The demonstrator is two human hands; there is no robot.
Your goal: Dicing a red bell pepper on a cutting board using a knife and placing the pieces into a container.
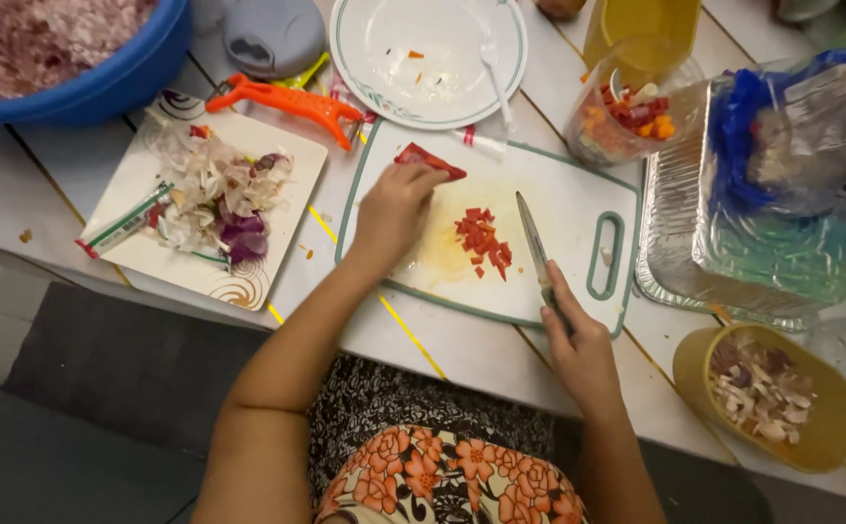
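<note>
Nearest the body, the right hand (578,349) wraps its fingers shut around a knife (533,243), blade resting on the white cutting board (559,189) beside diced red pepper (483,241). At the board's far edge, the left hand (394,209) pinches a pepper piece (430,160), steadying it for cutting.

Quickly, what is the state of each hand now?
Left hand: closed on a red pepper piece on the cutting board.
Right hand: closed on a knife.
</note>
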